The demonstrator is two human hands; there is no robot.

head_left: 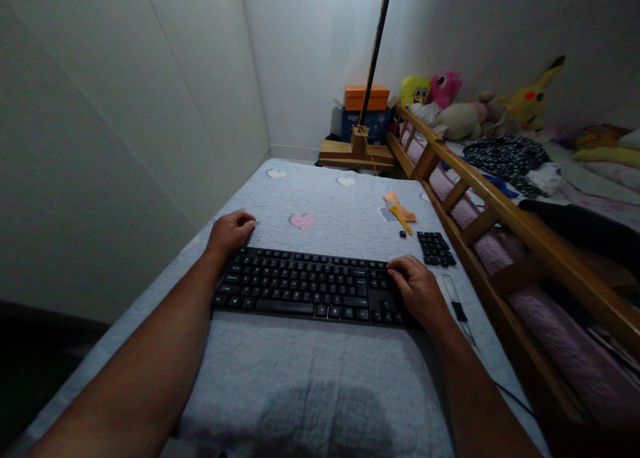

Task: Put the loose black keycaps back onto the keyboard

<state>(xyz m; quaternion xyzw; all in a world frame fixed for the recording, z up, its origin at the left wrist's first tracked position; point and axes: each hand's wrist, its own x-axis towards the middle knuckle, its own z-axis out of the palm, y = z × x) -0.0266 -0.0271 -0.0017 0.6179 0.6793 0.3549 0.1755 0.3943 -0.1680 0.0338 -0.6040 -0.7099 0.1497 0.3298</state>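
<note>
The left hand (231, 234) is just beside the keyboard (295, 283), fingers together. The right hand (417, 290) touches its right part; whether those fingers clamp something, I cannot tell.

The right hand (414, 283) is on the right end of the black keyboard (300, 281); the left hand (231, 231) is near its far left corner. Beyond the right hand lie loose keys (435, 248), a yellow brush (401, 221) and an orange cloth (409, 215); just right of it, a wire tool (458, 311).
</note>
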